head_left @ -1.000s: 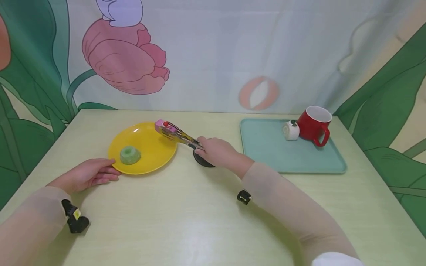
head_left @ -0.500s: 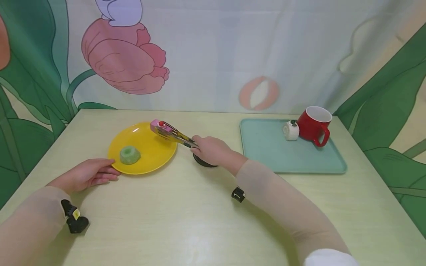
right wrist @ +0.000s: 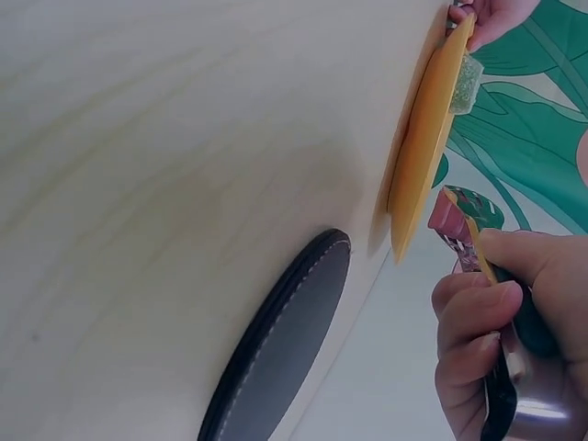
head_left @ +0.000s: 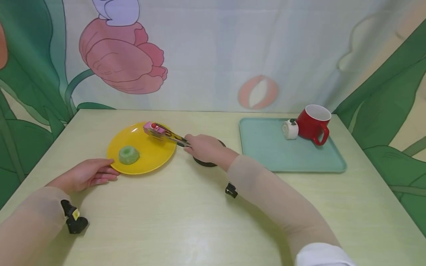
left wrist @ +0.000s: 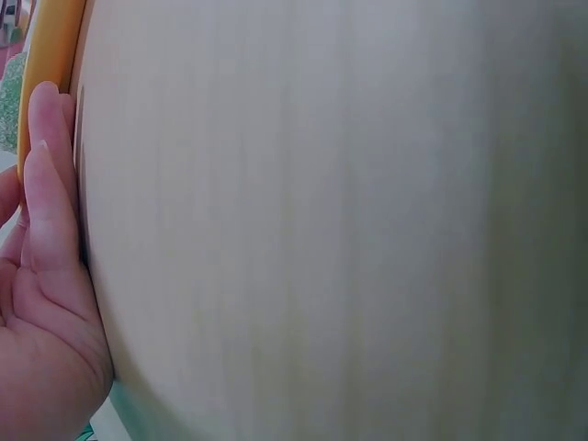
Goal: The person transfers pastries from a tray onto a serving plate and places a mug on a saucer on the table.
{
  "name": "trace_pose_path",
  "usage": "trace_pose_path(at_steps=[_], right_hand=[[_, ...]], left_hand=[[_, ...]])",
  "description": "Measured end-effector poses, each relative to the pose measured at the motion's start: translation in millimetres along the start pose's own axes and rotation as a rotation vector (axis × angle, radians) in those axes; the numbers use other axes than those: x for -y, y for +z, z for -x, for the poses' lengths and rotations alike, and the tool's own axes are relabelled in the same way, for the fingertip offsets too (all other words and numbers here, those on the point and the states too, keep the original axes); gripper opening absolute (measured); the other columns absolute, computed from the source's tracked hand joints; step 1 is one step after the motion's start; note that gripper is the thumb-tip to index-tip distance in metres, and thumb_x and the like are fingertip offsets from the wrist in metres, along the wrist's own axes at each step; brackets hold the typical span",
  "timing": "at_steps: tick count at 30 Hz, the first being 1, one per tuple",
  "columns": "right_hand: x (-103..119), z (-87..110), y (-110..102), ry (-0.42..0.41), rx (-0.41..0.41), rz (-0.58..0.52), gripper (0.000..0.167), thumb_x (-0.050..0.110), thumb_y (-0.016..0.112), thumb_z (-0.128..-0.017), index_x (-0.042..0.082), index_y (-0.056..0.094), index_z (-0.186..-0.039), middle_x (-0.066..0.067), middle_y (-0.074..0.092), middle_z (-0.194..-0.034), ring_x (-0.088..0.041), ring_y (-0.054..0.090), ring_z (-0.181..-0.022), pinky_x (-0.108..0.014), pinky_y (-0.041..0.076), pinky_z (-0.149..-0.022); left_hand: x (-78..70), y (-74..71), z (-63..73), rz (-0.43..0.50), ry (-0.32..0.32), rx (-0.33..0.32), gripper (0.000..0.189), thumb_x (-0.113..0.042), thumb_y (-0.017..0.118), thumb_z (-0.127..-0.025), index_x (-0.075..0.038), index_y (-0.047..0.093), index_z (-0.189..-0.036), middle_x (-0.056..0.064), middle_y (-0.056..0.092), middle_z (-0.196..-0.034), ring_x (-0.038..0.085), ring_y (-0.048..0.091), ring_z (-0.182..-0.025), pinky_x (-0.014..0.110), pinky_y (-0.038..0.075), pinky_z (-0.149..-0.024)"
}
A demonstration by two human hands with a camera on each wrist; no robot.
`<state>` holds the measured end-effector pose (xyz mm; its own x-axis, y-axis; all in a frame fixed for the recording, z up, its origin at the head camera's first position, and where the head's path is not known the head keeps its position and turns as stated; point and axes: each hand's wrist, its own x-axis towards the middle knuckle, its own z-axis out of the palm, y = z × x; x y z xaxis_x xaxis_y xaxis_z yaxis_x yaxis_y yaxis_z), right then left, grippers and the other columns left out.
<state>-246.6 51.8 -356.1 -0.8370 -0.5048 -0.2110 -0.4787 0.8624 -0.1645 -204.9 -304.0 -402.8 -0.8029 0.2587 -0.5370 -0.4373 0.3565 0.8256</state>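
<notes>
My left hand [head_left: 87, 175] pinches the near-left rim of a yellow plate [head_left: 154, 159], thumb on top and fingers beneath. A green ring-shaped jelly cake [head_left: 128, 154] lies at the left of that plate. With my right hand [head_left: 207, 148] I grip metal tongs [head_left: 175, 139], whose tips hold a pink cake piece [head_left: 148, 128] topped by a red cherry. The cake piece is over the far part of the plate. In the right wrist view, the pink cake [right wrist: 446, 219] shows above the plate's surface, apart from it, and my fingers curl round the tongs [right wrist: 537, 390].
Beneath my right hand lies a round black coaster [right wrist: 299, 344] with a stitched edge. To the right, a pale green tray [head_left: 266, 155] bears a red mug [head_left: 306, 123] and a white cake roll [head_left: 290, 130]. A printed curtain [head_left: 199, 55] hangs behind the table [head_left: 159, 221].
My right hand has moved left, carrying the tongs and the pink cake farther over the plate. More of the coaster shows to the right of the hand. The left hand keeps its hold.
</notes>
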Motion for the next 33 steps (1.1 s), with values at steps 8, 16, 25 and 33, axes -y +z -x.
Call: trace_pose_path(at_steps=[8, 16, 25, 33], right_hand=[[7, -9.6, -1, -0.01, 0.003, 0.015, 0.041, 0.037, 0.046, -0.098, 0.012, 0.045, -0.13, -0.001, 0.057, -0.087, -0.017, 0.052, -0.072, -0.028, 0.046, -0.061], [12, -20.6, -1, -0.023, 0.005, 0.031, 0.031, 0.037, 0.045, -0.098, 0.013, 0.048, -0.118, -0.001, 0.056, -0.083, -0.016, 0.051, -0.071, -0.029, 0.045, -0.058], [16, -29.3, 0, 0.003, 0.03, 0.029, 0.029, 0.038, 0.045, -0.098, 0.014, 0.049, -0.115, -0.001, 0.056, -0.085, -0.016, 0.051, -0.07, -0.026, 0.042, -0.056], [16, -34.0, 1, 0.003, 0.026, 0.025, 0.028, 0.037, 0.045, -0.098, 0.014, 0.049, -0.112, -0.001, 0.056, -0.084, -0.017, 0.05, -0.07, -0.027, 0.042, -0.055]], left_hand=[[2.0, -1.9, 0.9, 0.015, 0.003, 0.003, 0.053, -0.041, 0.041, -0.099, 0.004, 0.041, -0.126, 0.001, 0.069, -0.097, 0.013, 0.066, -0.09, 0.024, 0.052, -0.08], [1.2, -1.3, 1.1, 0.004, -0.014, -0.015, 0.053, -0.041, 0.04, -0.099, 0.004, 0.04, -0.128, 0.002, 0.069, -0.097, 0.013, 0.066, -0.09, 0.024, 0.052, -0.08], [-1.2, 1.0, 1.5, 0.005, -0.012, -0.012, 0.052, -0.04, 0.039, -0.099, 0.004, 0.04, -0.127, 0.002, 0.069, -0.097, 0.013, 0.066, -0.09, 0.024, 0.051, -0.08], [-2.2, 1.6, 0.6, -0.005, -0.009, -0.007, 0.054, -0.041, 0.039, -0.099, 0.005, 0.04, -0.128, 0.001, 0.069, -0.097, 0.013, 0.066, -0.09, 0.024, 0.051, -0.08]])
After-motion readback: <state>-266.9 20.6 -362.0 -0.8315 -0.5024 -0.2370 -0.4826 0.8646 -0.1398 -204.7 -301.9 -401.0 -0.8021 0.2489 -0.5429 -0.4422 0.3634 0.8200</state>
